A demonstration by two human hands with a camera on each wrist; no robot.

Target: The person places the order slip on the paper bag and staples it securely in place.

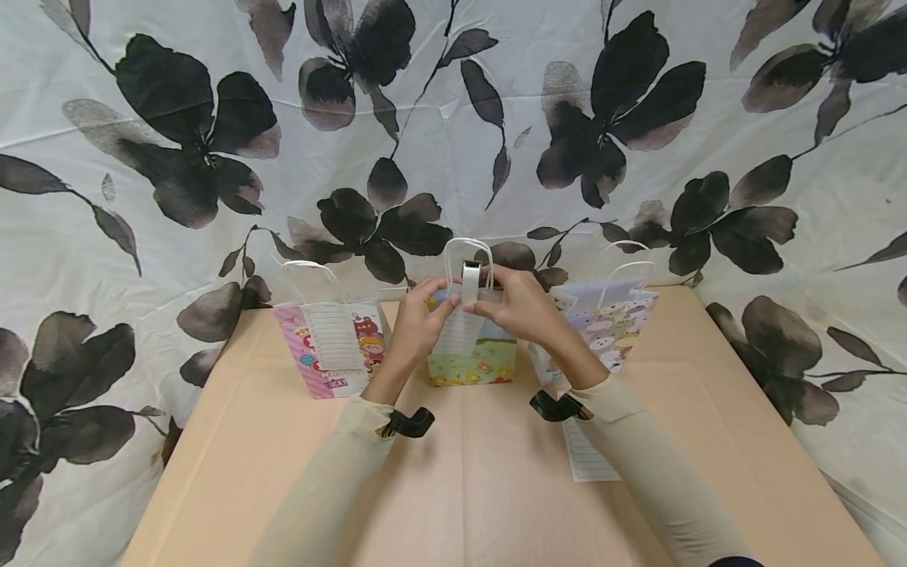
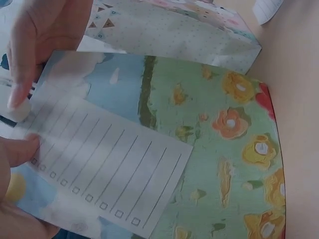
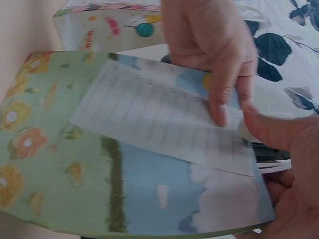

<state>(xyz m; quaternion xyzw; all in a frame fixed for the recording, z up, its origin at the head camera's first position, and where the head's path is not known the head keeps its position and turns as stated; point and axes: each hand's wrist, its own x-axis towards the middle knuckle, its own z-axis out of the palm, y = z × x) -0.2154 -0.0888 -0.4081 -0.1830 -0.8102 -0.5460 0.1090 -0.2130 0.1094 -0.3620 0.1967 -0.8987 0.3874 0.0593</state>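
Surroundings: pink cartoon-print paper bag (image 1: 305, 346) with white handles at left, white lined paper slip on its front; lilac animal-print paper bag (image 1: 616, 319) at right. Loose white lined paper strip (image 1: 590, 457) lies on light wood-coloured table (image 1: 460, 480), partly behind the right forearm. White cloth with dark flowers (image 1: 609, 130) hangs behind. Middle bag's white looped handles (image 1: 491, 264) rise close behind the fingers.

Left hand (image 1: 421, 319): thumb on slip front, pinching slip and bag at the upper edge. Right hand (image 1: 520, 303): fingers curled, gripping small white stapler-like device (image 1: 471, 285).

Blue-and-green flower-print paper bag (image 1: 473, 366) stands between and below both hands; white checklist slip (image 1: 457, 337) lies against its front, top end under the device.
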